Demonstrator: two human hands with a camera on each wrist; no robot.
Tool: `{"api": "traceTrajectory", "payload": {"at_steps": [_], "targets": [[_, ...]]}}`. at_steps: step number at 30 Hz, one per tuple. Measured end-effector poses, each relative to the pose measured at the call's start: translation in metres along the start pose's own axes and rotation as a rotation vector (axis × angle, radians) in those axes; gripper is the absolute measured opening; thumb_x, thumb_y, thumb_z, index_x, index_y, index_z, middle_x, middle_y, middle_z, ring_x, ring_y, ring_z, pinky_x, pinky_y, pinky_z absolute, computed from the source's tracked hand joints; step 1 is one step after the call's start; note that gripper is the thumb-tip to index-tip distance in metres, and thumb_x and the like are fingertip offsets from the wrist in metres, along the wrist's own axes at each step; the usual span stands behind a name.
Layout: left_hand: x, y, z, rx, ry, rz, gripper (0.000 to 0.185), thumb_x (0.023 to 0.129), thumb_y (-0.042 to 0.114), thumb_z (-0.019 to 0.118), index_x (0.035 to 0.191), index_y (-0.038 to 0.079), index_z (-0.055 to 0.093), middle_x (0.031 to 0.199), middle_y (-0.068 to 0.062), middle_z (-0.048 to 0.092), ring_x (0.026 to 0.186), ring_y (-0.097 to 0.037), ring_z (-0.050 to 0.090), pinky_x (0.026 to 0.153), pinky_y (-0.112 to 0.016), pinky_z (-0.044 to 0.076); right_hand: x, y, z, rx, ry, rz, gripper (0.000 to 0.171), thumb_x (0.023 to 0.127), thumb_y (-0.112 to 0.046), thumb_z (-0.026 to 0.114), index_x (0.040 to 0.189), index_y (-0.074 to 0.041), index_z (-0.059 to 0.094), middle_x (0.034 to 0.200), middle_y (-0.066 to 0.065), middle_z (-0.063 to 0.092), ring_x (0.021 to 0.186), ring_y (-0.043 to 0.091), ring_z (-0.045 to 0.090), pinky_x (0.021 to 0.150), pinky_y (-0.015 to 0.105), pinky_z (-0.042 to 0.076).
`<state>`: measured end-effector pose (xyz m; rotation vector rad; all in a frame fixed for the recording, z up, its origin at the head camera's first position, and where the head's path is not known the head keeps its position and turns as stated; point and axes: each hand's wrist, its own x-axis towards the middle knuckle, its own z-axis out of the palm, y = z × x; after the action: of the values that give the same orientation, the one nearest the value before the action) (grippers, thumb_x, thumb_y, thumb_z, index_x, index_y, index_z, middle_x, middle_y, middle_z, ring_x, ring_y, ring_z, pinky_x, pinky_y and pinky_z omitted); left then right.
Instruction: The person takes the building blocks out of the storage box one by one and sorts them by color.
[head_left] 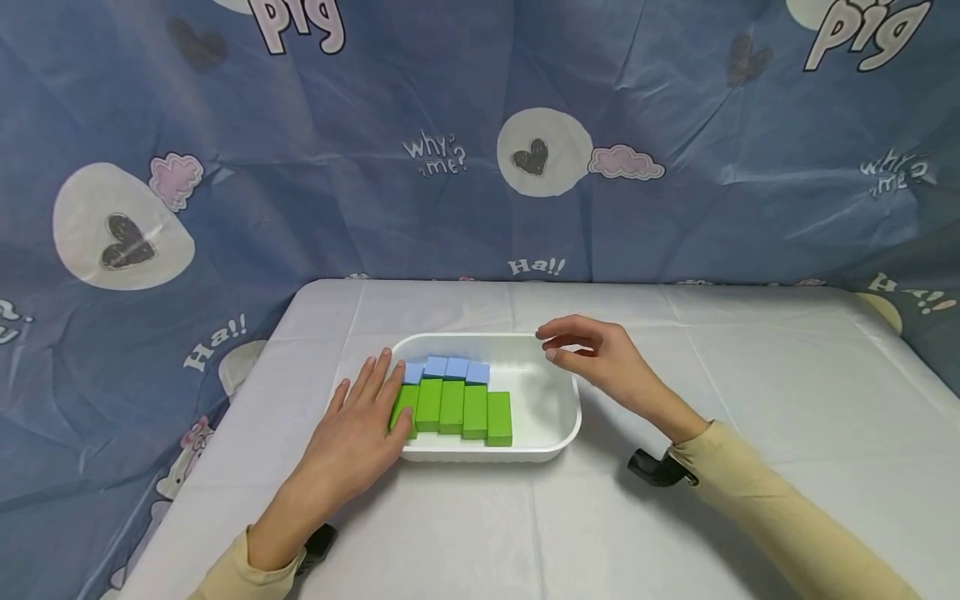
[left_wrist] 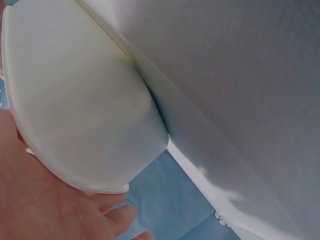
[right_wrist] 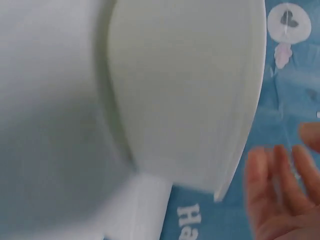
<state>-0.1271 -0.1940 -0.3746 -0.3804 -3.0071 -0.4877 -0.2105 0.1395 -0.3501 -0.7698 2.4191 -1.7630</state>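
A white tray (head_left: 558, 433) is sitting mid-table, holding five green blocks (head_left: 457, 410) in a row with blue blocks (head_left: 447, 367) behind them. The left hand (head_left: 358, 433) is lying flat, fingers straight, touching the leftmost green block; the right hand (head_left: 600, 358) is hovering loosely curled over the tray's far right rim, holding nothing.

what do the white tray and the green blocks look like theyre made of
White tray: probably thin moulded plastic, smooth with a slight sheen, rounded corners and a rolled rim. Green blocks: likely painted wood, with flat matt colour and crisp square edges; solid plastic cannot be ruled out.
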Motion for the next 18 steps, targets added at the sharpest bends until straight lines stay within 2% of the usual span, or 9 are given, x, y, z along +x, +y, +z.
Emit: {"api": "traceTrajectory", "payload": {"at_steps": [11,18], "targets": [[0.000,0.000,-0.001,-0.003,-0.001,-0.003,0.061,0.104,0.035,0.039,0.155,0.005,0.029,0.163,-0.013,0.011,0.150,-0.030,0.006,0.115,-0.058,0.010,0.011,-0.003,0.030,-0.023,-0.110,0.044,0.031,0.092,-0.008,0.068,0.123,-0.003,0.066,0.122,0.016,0.065,0.114,0.028,0.061,0.094,0.037,0.050],[0.000,0.000,0.000,0.005,0.001,0.002,0.060,0.104,0.035,0.038,0.155,0.006,0.029,0.163,-0.013,0.011,0.150,-0.029,0.004,0.115,-0.058,0.011,0.022,-0.002,0.043,0.012,-0.201,0.080,0.035,0.093,-0.003,0.063,0.128,0.004,0.061,0.125,0.021,0.062,0.116,0.038,0.058,0.094,0.035,0.050]]}}
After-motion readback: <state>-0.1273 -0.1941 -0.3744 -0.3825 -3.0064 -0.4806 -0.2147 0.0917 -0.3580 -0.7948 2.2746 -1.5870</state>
